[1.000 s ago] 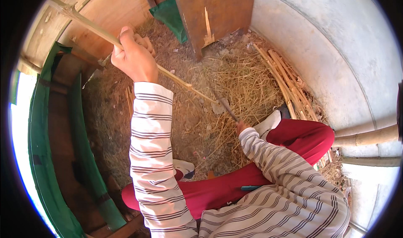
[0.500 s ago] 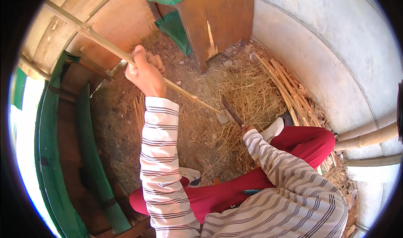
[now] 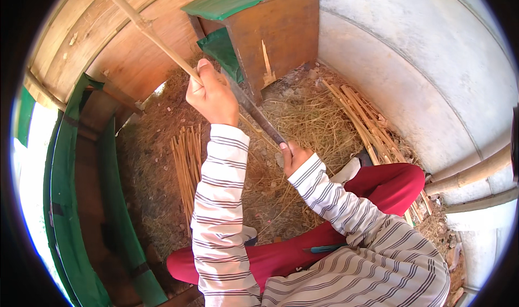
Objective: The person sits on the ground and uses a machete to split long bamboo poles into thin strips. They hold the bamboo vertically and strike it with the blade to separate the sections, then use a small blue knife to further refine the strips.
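My left hand [image 3: 213, 96] is closed round a long, thin bamboo stick [image 3: 157, 39], which slants from the upper left down toward the middle of the floor. In my right hand [image 3: 294, 156] is the handle of a long-bladed knife [image 3: 257, 116]. The dark blade points up and left, lying close along the stick just beyond my left hand. Whether the edge touches the stick I cannot tell. Below the blade, the stick's lower part is partly covered by the knife and my right hand.
Split bamboo strips [image 3: 186, 169] lie left of my left forearm. More bamboo strips [image 3: 367, 123] lie along the pale wall [image 3: 411, 63]. Straw shavings [image 3: 313, 117] cover the floor between. A brown wooden box [image 3: 275, 36] with a green cover stands ahead; green-covered boards [image 3: 116, 182] stand left.
My right hand has brought the knife up and left, from near the stick's lower end to beside my left hand. My left hand and the stick have shifted right.
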### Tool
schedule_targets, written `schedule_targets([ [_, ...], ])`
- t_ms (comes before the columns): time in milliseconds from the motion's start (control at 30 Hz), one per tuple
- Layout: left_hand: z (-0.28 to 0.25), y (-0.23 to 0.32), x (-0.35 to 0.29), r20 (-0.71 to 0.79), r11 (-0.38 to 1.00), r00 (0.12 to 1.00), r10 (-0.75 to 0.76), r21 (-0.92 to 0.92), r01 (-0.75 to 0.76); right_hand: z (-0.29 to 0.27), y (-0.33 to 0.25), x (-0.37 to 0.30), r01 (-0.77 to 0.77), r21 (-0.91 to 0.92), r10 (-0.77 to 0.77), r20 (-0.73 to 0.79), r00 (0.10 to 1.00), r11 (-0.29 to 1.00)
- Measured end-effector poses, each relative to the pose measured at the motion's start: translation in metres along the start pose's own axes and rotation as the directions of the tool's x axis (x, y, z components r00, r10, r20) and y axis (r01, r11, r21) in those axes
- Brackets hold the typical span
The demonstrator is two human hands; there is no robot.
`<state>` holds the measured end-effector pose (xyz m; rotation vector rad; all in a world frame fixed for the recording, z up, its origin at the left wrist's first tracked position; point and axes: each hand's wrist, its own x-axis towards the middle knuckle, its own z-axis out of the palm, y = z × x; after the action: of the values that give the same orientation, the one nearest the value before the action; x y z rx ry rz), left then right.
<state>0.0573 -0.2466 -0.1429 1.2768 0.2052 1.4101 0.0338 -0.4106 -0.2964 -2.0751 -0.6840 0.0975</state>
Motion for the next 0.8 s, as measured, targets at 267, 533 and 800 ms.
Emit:
schedule_targets([
  [267, 0.026, 0.000, -0.016, -0.020, 0.999, 1.000, 0.017, 0.049, -0.016, 0.006, 0.004, 0.000, -0.023, -0.001, 0.023, -0.034, 0.999, 1.000],
  [533, 0.028, 0.000, -0.023, -0.029, 0.988, 0.996, 0.081, 0.135, -0.076, -0.011, -0.025, 0.002, 0.103, -0.040, -0.107, -0.104, 0.989, 0.994],
  [800, 0.026, -0.003, -0.017, -0.055, 0.993, 0.998, 0.031, 0.112, -0.024, 0.005, 0.009, 0.013, -0.016, -0.060, 0.017, 0.021, 1.000, 0.998],
])
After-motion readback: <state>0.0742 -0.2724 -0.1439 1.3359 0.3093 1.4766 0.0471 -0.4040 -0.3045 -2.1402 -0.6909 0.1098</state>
